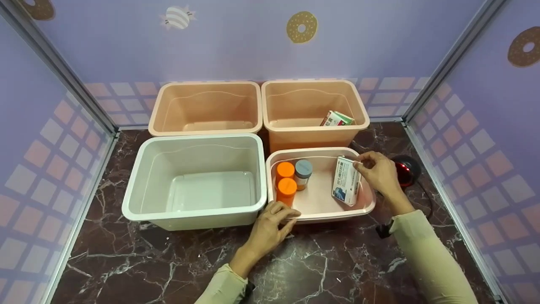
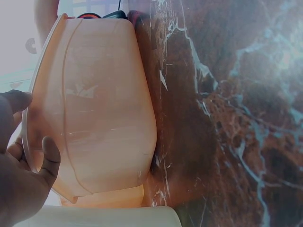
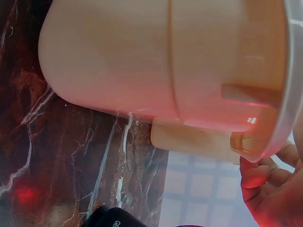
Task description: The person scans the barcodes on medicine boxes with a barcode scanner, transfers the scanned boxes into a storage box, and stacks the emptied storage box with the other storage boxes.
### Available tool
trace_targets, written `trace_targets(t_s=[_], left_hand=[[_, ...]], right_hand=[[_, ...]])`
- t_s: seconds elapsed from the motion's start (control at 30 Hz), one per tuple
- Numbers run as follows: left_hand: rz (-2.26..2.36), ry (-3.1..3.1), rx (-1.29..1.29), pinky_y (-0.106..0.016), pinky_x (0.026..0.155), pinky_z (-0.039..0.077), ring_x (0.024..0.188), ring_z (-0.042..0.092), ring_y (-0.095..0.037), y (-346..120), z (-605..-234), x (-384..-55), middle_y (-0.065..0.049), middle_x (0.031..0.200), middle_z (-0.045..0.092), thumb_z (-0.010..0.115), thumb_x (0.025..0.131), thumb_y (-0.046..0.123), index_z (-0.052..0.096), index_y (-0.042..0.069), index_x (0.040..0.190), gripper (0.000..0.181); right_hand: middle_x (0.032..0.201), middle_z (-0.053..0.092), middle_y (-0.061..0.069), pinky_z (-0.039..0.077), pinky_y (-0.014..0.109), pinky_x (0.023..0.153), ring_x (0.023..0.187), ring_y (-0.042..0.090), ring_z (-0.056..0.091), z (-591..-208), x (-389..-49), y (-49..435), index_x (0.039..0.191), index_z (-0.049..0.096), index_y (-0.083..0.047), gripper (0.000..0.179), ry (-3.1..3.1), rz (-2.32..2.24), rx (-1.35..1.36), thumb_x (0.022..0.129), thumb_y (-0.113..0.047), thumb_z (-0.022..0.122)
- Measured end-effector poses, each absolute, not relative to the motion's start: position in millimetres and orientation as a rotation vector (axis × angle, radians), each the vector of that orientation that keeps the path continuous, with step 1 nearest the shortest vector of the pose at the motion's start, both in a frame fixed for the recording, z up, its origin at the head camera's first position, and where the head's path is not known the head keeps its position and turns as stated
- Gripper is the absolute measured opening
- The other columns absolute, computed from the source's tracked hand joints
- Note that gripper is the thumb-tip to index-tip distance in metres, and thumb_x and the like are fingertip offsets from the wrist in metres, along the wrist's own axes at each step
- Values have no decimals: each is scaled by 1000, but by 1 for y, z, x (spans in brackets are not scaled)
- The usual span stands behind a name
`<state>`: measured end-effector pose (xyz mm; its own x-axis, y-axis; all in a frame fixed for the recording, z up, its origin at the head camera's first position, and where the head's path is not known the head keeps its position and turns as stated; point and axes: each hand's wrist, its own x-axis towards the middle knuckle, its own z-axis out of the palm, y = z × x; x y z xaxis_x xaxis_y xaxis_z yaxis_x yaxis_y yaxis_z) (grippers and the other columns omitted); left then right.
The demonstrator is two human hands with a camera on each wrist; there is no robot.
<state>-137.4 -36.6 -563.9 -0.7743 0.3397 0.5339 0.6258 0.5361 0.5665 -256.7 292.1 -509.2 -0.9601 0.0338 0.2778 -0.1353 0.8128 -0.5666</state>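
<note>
A pale pink bin (image 1: 310, 198) stands at the front right of the four bins. My left hand (image 1: 270, 228) grips its front rim near the left corner, thumb outside the wall in the left wrist view. At its back right rim corner, my right hand (image 1: 379, 173) has bent fingers, some outside the rim in the right wrist view. A fingertip overlaps the top corner of a white medicine box (image 1: 346, 181) leaning inside; contact with the box is unclear. Two orange-capped bottles (image 1: 287, 186) and a grey-capped bottle (image 1: 303, 169) stand at the bin's left side.
A larger whitish bin (image 1: 194, 215) is at the left. Behind stand two peach bins (image 1: 206, 86), the right one holding small cartons (image 1: 337, 119). A black scanner (image 1: 407, 171) with red light and a cable lies right of the pink bin. Patterned walls surround the marble tabletop (image 1: 177, 266).
</note>
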Motion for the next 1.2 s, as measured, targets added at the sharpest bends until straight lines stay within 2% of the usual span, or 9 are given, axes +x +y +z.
trace_targets(t_s=[0.2,0.43,0.8,0.97,1.2], left_hand=[[-1109,-2416,-798,-32,92,49,99,59,-14,-36,-564,-138,7,95,64,74,90,22,74,22,105,15],[-1119,-2418,-798,-31,91,49,98,59,-14,-36,-563,-137,7,95,65,74,91,22,74,22,105,15],[-1122,-2398,-813,-32,91,48,98,59,-16,-36,-562,-137,5,94,64,75,89,21,75,21,105,16],[-1125,-2396,-812,-33,92,48,98,60,-16,-36,-561,-137,5,93,64,75,89,20,74,21,105,16],[-1120,-2393,-809,-32,91,48,98,59,-15,-37,-561,-137,5,93,64,75,89,20,75,21,104,15]], right_hand=[[90,67,15,42,37,71,79,29,62,-509,-252,292,97,74,-6,20,-2730,876,96,83,-19,77],[89,67,12,43,34,70,77,25,61,-505,-247,287,95,72,-8,19,-2754,888,92,81,-18,77],[96,74,13,51,34,73,83,26,69,-503,-240,281,106,69,-6,31,-2794,933,89,80,-19,79],[96,76,15,54,40,76,85,29,73,-504,-239,279,108,70,-4,35,-2824,931,115,80,-22,80],[92,77,13,53,47,77,84,30,73,-502,-237,278,105,73,-7,36,-2871,874,119,79,-30,81]])
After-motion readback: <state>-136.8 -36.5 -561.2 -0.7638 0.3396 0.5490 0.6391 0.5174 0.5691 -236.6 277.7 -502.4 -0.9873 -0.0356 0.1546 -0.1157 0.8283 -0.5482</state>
